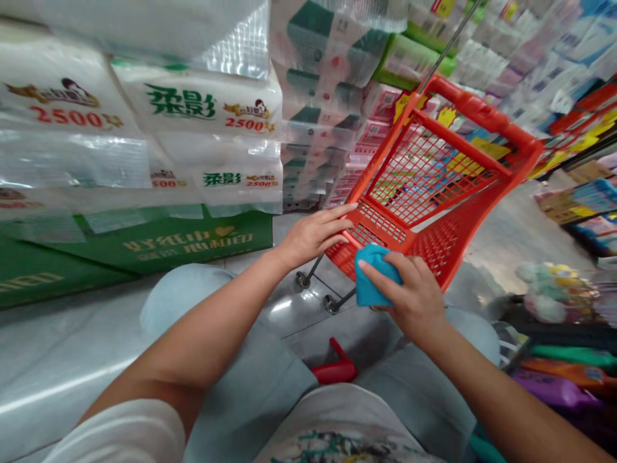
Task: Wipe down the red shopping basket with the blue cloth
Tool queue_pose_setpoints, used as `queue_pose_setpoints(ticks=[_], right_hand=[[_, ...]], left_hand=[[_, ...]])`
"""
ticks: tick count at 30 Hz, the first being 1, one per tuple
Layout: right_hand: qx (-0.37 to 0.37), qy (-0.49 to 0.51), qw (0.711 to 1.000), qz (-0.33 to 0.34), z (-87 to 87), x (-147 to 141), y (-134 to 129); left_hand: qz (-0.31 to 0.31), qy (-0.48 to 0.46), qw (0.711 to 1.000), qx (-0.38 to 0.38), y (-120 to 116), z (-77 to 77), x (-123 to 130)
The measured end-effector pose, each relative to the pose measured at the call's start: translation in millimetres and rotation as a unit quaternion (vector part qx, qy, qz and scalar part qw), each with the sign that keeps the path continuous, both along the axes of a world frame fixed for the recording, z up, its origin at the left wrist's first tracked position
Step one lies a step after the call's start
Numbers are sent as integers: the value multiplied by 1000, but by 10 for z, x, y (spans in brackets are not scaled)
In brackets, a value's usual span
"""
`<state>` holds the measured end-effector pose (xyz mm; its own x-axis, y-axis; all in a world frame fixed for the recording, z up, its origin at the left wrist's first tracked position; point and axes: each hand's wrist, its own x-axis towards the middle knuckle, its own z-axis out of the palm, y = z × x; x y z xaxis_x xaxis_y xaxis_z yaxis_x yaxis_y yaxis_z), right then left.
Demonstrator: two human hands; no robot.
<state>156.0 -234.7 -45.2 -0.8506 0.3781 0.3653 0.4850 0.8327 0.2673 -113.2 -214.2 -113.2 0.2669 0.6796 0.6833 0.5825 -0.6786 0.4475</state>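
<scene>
In front of my knees stands a red plastic shopping basket cart (456,138) with lattice sides, tilted in view, a thin metal pull rod rising from it. My left hand (318,235) lies with fingers stretched out over the cart's near rim. A folded blue cloth (373,276) is gripped in my right hand (414,289), between thumb and fingers, close to that same rim. Small wheels (330,303) show under the cart, on the floor.
Stacked packs of tissue paper (202,99) rise on the left above a green box (144,247). More packs (496,58) fill the far shelves. Colourful bottles (559,386) are close on my right. A red object (335,370) shows between my legs.
</scene>
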Motion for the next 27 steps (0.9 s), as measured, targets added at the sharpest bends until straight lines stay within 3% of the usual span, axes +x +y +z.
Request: queue_pose_setpoints(ticks=[3, 6, 11, 13, 17, 20, 25, 27], right_hand=[[45, -58, 995, 73, -52, 495, -102], [80, -95, 990, 66, -130, 684, -177], [103, -88, 988, 80, -338, -36, -57], [110, -91, 985, 100, -415, -196, 10], [57, -163, 973, 156, -515, 123, 37], [32, -215, 965, 149, -578, 266, 16], [26, -211, 970, 115, -729, -275, 101], [32, -196, 972, 125, -765, -295, 114]], left_hand=[[-2, 2, 1000, 0, 4, -5, -12], [-7, -11, 1000, 12, 15, -32, 62], [-1, -47, 999, 15, 44, -67, 163], [-4, -49, 999, 7, 47, -68, 157], [-5, -46, 999, -10, 45, -58, 148], [-10, -37, 999, -11, 48, -58, 187], [2, -49, 999, 10, 50, -77, 225], [5, -49, 999, 11, 47, -79, 214]])
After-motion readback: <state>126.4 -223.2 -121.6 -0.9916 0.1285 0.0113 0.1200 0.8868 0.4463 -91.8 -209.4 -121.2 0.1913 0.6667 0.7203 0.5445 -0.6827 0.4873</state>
